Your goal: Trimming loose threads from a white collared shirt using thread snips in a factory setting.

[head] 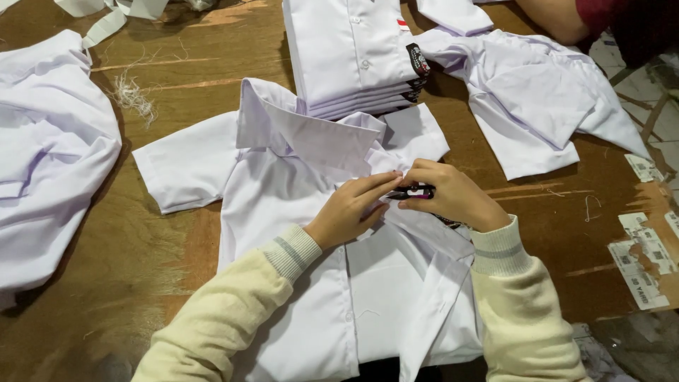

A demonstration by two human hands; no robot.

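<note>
A white short-sleeved shirt [297,212] lies spread on the wooden table [120,233], collar away from me and front partly open. My left hand [350,209] pinches the shirt fabric near the collar. Beside it, my right hand [453,194] holds a small dark thread snip [414,191] with pink on it, its tip against the fabric between both hands. Both arms wear cream sleeves with ribbed cuffs.
A neat stack of folded white shirts [353,56] sits just beyond the collar. Loose white shirts lie at the left [49,148] and upper right [537,99]. Another person's arm [559,18] shows at the top right. Thread scraps [131,92] and paper labels [640,262] lie on the table.
</note>
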